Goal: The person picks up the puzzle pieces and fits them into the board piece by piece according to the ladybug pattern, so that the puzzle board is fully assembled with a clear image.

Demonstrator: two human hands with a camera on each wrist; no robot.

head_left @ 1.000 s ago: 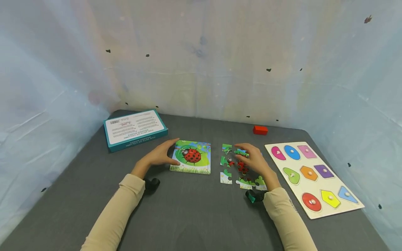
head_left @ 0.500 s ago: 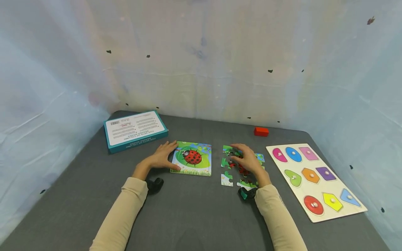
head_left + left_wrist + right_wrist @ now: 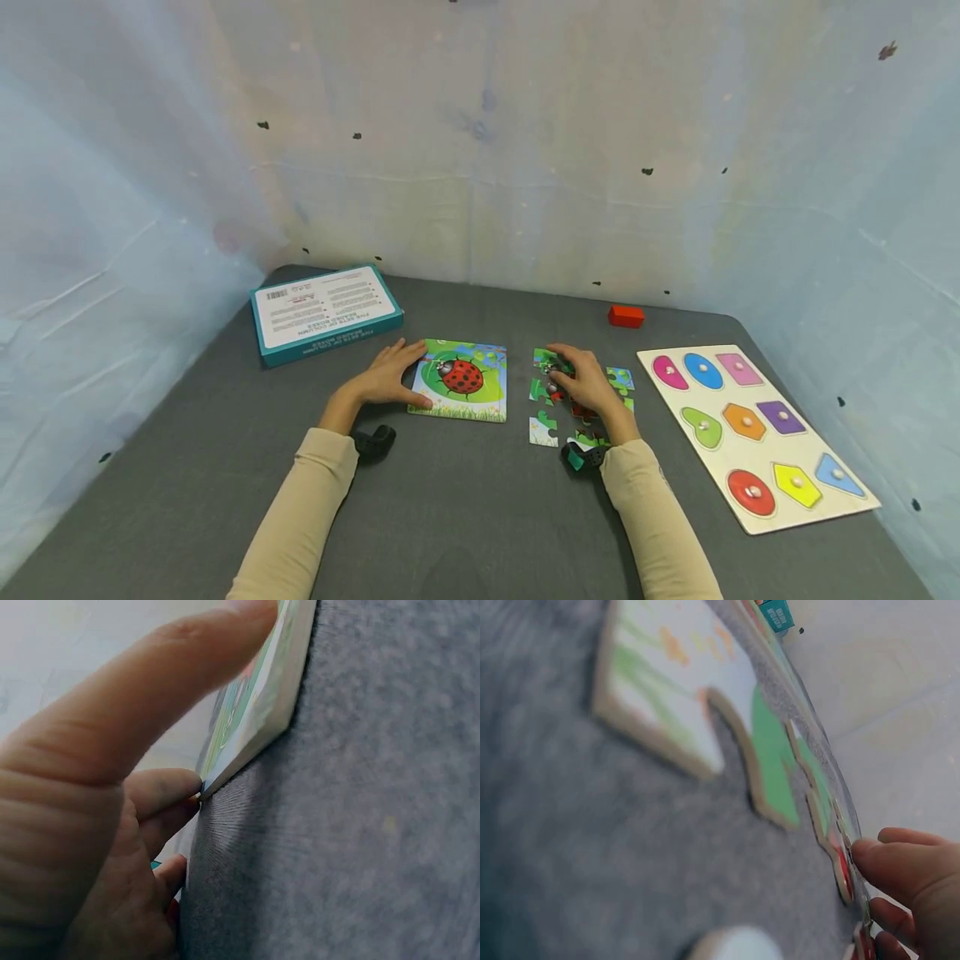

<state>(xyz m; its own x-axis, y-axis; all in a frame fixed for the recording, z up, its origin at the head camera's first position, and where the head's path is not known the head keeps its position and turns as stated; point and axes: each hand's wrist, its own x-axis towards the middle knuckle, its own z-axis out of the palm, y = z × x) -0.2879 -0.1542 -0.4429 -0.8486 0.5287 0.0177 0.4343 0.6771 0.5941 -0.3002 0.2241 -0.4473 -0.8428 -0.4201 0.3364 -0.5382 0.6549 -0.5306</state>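
A square ladybug puzzle board point(image 3: 461, 380) lies flat near the table's middle. My left hand point(image 3: 384, 377) rests at its left side, fingers spread at the upper left edge and thumb at the lower left corner. In the left wrist view the thumb point(image 3: 180, 682) reaches over the board's edge point(image 3: 289, 697). To the right lie several loose jigsaw pieces point(image 3: 543, 429), some partly joined. My right hand point(image 3: 588, 383) is bent over the upper ones, thumb and fingers around a green and blue jigsaw piece point(image 3: 567, 367), mostly hidden. A top right piece point(image 3: 620, 379) shows beside the hand.
A teal box point(image 3: 326, 312) with a white printed face lies at the back left. A red block point(image 3: 626, 316) stands at the back. On the right is a shape board point(image 3: 753, 437) with several coloured knobbed shapes. White sheeting point(image 3: 480, 217) encloses the table.
My right hand has moved left over the upper jigsaw pieces, uncovering the top right piece. My left hand has lowered its fingers to the board's left edge. The view has shifted slightly.
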